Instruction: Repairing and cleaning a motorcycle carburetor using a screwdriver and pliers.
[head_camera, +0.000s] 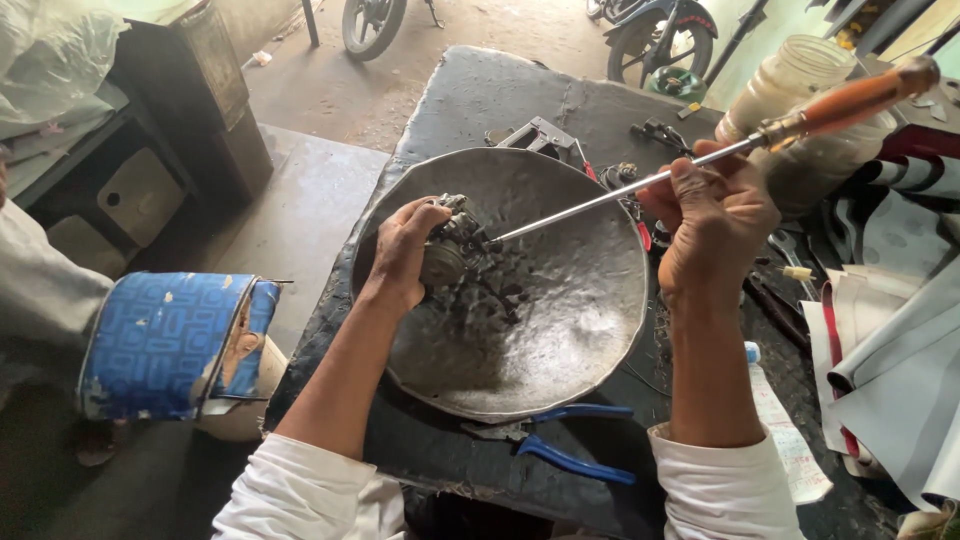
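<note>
Your left hand is closed around a small grimy metal part, held just above the battered metal pan, near its far-left rim. Your right hand grips the shaft of a long wooden-handled screwdriver, tip touching the part. Blue-handled pliers lie just beside the pan's near rim.

Daylight spills over a dusty concrete floor, two parked motorbike wheels up top, a dark cabinet on the left, and a blue patterned stool beside the black table.
</note>
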